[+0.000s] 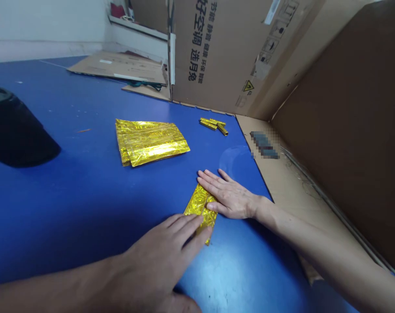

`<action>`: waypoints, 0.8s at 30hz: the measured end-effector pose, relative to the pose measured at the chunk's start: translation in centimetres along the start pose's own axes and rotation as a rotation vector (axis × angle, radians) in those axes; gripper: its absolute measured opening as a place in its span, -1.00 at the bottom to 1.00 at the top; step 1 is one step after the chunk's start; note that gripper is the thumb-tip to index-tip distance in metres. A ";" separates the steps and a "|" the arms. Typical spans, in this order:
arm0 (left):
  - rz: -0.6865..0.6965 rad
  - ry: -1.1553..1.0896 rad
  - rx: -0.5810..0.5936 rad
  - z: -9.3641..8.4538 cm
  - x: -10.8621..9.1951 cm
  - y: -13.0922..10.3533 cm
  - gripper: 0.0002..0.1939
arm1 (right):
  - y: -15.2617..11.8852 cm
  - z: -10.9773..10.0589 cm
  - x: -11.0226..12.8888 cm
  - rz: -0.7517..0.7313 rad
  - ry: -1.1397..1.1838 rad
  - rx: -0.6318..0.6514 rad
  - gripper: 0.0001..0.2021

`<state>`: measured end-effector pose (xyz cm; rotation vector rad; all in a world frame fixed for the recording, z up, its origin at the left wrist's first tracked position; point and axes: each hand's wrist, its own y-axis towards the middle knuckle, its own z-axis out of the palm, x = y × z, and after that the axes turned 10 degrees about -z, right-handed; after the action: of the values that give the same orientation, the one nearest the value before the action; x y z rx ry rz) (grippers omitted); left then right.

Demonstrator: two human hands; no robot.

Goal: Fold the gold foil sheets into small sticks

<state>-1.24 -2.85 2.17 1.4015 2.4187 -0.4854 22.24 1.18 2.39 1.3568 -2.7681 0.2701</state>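
Observation:
A folded strip of shiny gold foil paper [197, 201] lies flat on the blue tabletop, with a seam along its middle. My right hand [230, 195] rests on its far end, fingers stretched out and the thumb spread toward me. Over the near end lies my left hand [171, 245], palm down with its fingers extended, covering part of the strip. Beyond my hands, to the left, sits a stack of flat gold foil sheets [155, 141]. Several small rolled gold foil pieces [213, 124] lie near the table's far edge.
A black object [18, 130] stands at the left on the blue table [70, 195]. Flattened cardboard [119, 67] lies at the back. Large cardboard panels [223, 52] wall off the back and right. A blurred-out item [264, 144] lies on cardboard at the right.

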 end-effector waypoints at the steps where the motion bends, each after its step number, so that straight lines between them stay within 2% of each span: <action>1: 0.015 -0.019 -0.028 -0.2 0.3 0.1 -0.06 | 0.0 0.0 -0.1 -0.008 -0.001 0.002 -0.33; 7: 0.180 -0.083 -0.016 0.2 2.2 1.2 -0.02 | -0.1 0.1 -0.4 -0.017 0.008 -0.010 -0.35; 16: 0.165 -0.085 -0.009 0.9 1.4 0.7 -0.02 | 0.2 0.1 -1.0 -0.019 -0.025 0.004 -0.31; 18: 0.150 -0.085 -0.015 1.1 1.3 0.6 -0.03 | -0.1 0.1 -1.5 0.041 -0.044 -0.007 -0.29; 20: 0.141 -0.079 -0.020 1.3 1.3 0.6 -0.02 | -0.8 -0.1 -1.6 0.163 -0.058 -0.056 -0.29; 22: 0.145 -0.069 -0.025 1.4 1.4 0.7 -0.02 | -1.7 -0.3 -0.6 0.301 -0.059 -0.146 -0.31; 24: 0.151 -0.058 -0.026 1.4 1.4 0.7 -0.03 | -2.4 -0.4 1.5 0.285 -0.010 -0.191 -0.29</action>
<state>-1.15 -2.10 0.23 1.5233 2.2446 -0.4488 23.18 -1.37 3.31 0.9246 -2.9020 0.0061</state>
